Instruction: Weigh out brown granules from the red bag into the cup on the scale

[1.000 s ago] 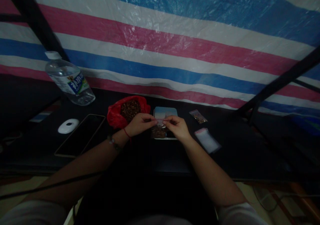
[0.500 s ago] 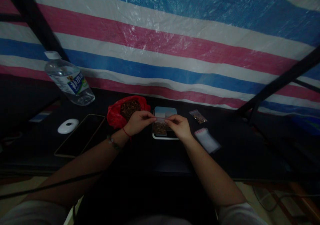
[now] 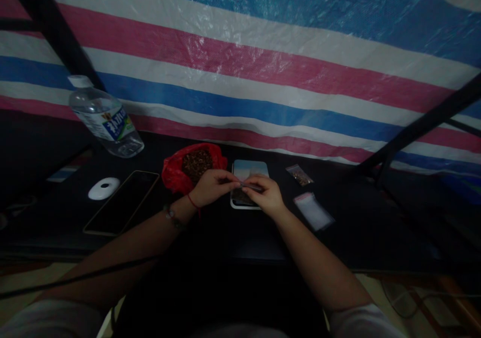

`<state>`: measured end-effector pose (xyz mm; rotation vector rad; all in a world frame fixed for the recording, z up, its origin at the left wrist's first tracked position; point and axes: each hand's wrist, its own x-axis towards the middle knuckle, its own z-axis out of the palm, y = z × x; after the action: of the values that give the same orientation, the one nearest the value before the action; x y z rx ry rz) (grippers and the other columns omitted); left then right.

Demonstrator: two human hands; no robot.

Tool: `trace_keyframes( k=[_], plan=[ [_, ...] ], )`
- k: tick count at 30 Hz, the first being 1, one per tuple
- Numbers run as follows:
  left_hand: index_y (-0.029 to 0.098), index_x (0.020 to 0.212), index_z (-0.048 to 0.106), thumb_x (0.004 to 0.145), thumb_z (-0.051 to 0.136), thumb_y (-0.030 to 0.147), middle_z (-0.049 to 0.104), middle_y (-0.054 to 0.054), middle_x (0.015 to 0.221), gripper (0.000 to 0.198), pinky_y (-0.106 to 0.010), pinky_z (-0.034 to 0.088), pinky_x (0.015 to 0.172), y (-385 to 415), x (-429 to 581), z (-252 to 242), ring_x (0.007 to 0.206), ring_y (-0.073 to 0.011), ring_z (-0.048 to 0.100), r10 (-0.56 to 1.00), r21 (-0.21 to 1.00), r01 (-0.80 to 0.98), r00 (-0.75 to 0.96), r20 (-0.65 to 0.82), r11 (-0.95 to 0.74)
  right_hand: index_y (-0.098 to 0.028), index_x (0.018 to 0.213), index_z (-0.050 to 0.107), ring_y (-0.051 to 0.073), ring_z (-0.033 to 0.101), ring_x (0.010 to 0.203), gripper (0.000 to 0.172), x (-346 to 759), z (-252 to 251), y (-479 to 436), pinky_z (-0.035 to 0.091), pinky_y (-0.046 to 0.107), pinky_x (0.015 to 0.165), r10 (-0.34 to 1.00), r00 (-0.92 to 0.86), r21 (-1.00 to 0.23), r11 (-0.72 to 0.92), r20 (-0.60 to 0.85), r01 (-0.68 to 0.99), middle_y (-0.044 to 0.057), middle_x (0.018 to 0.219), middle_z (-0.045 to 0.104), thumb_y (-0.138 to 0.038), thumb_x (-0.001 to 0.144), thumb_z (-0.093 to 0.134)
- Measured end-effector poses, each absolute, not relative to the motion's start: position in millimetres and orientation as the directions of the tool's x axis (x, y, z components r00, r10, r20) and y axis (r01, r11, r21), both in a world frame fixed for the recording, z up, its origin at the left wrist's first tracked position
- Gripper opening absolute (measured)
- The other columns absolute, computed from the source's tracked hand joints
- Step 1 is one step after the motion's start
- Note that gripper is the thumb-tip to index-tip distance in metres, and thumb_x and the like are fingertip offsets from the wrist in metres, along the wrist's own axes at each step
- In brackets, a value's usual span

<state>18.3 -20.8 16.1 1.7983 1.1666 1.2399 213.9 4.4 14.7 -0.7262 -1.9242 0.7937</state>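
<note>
My left hand (image 3: 216, 185) and my right hand (image 3: 266, 193) meet over a small flat scale (image 3: 251, 167). Both pinch the top edge of a small clear zip bag (image 3: 241, 196), which hangs from the fingers with brown bits inside. My fingers partly cover the bag and the scale's surface. Just behind my left hand, an open red plastic bag (image 3: 176, 171) holds a heap of brown, dried pieces (image 3: 196, 163). To the right of my right hand are a filled zip bag (image 3: 299, 175) and a stack of flat clear zip bags (image 3: 313, 211).
A large water bottle (image 3: 107, 117) stands at the back left of the dark table (image 3: 240, 240). Nearer lie a phone (image 3: 122, 202) and a white oval object (image 3: 104, 188). Striped plastic sheeting (image 3: 240, 82) hangs behind, between dark slanted metal bars (image 3: 424, 122).
My hands have drawn closer together along the bag's top edge, with my right hand shifted left. The bag's upper part now looks more hidden behind my fingers.
</note>
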Motion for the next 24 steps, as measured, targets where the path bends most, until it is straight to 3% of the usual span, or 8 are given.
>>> trace_keyframes(
  k=[13, 24],
  plan=[
    [0.016, 0.076, 0.073, 0.076, 0.070, 0.030, 0.074, -0.004, 0.075, 0.015, -0.022, 0.052, 0.064, -22.1, 19.1, 18.6, 0.068, -0.0141, 0.068, 0.871, 0.806, 0.347, 0.295, 0.392, -0.480, -0.021, 0.069, 0.068, 0.014, 0.063, 0.064, 0.007, 211.6, 15.2, 1.3, 0.050, 0.026, 0.063, 0.688, -0.436, -0.696, 0.696, 0.580, 0.174, 0.001, 0.069, 0.068, -0.022, 0.075, 0.065],
    [0.016, 0.072, 0.070, 0.079, 0.067, 0.030, 0.072, -0.004, 0.073, 0.016, -0.023, 0.052, 0.065, -22.0, 14.0, 27.2, 0.068, -0.0136, 0.067, 0.795, 0.720, 0.340, 0.300, 0.527, -0.605, -0.023, 0.068, 0.071, 0.015, 0.065, 0.065, 0.008, 218.9, 24.4, 5.7, 0.051, 0.027, 0.063, 0.680, -0.412, -0.693, 0.706, 0.607, 0.145, 0.001, 0.069, 0.071, -0.026, 0.076, 0.070]
  ],
)
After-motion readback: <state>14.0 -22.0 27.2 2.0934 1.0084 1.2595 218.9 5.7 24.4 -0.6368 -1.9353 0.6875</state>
